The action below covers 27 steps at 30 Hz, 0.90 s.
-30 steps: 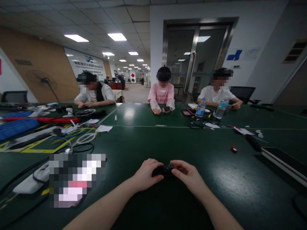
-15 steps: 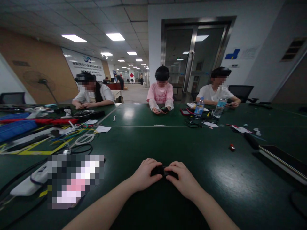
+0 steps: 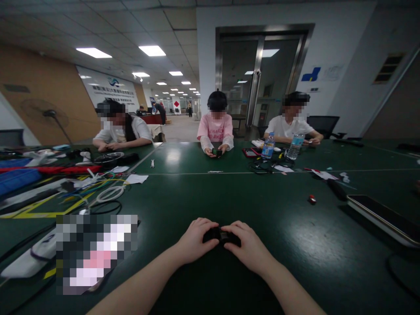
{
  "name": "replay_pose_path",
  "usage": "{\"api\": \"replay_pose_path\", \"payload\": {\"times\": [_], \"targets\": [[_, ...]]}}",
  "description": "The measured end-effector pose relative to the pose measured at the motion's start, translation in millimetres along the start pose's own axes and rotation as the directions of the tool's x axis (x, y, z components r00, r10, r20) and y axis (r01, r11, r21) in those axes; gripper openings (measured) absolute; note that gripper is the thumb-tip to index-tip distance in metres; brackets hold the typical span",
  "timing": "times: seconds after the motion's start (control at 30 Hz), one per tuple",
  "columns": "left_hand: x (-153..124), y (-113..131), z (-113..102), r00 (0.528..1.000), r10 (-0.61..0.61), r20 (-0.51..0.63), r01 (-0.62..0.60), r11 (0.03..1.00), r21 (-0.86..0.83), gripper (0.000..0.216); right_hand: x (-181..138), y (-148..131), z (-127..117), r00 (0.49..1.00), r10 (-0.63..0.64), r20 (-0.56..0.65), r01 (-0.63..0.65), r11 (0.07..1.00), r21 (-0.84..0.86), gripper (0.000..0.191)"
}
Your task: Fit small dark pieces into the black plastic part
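Just above the dark green table (image 3: 183,197), both of my hands hold a small black object (image 3: 224,236). My left hand (image 3: 195,239) pinches its left end between thumb and fingers. On the other end, my right hand (image 3: 249,244) has a similar pinch. A short middle stretch of the object shows between my fingertips; my fingers cover the rest. I cannot make out its kind, or whether it is one piece or two.
To my left lie a pixelated flat item (image 3: 98,253), a white power strip (image 3: 31,258), coiled cables (image 3: 110,194) and blue trays (image 3: 19,180). A phone-like slab (image 3: 383,216) and a small red item (image 3: 311,199) lie right. Several people sit opposite, near bottles (image 3: 268,146).
The view has turned slightly right, so the surroundings sit further left. Slightly more of the black object shows between my fingertips. Across the table, a person's hands have come closer together around a dark item.
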<state>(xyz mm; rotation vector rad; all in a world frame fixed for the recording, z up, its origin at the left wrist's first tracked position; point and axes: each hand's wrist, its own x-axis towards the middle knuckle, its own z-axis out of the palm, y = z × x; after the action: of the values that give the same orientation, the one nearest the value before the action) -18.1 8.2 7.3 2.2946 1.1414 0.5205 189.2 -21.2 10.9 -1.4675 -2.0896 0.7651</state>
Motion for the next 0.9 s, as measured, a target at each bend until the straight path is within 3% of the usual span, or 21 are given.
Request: {"api": "replay_pose_path", "payload": {"times": [0.3, 0.9], "targets": [[1.4, -4.0, 3.8, 1.0, 0.021, -0.023, -0.021, 1.0, 0.012, 0.039, -0.9, 3.1, 3.1, 0.998, 0.006, -0.068, -0.005, 1.0, 0.024, 0.044], [0.2, 3.7, -1.6, 1.0, 0.009, 0.001, -0.009, 1.0, 0.001, 0.037, 0.6, 7.2, 1.9, 0.999, 0.042, -0.008, -0.042, 0.999, 0.02, 0.04]]}}
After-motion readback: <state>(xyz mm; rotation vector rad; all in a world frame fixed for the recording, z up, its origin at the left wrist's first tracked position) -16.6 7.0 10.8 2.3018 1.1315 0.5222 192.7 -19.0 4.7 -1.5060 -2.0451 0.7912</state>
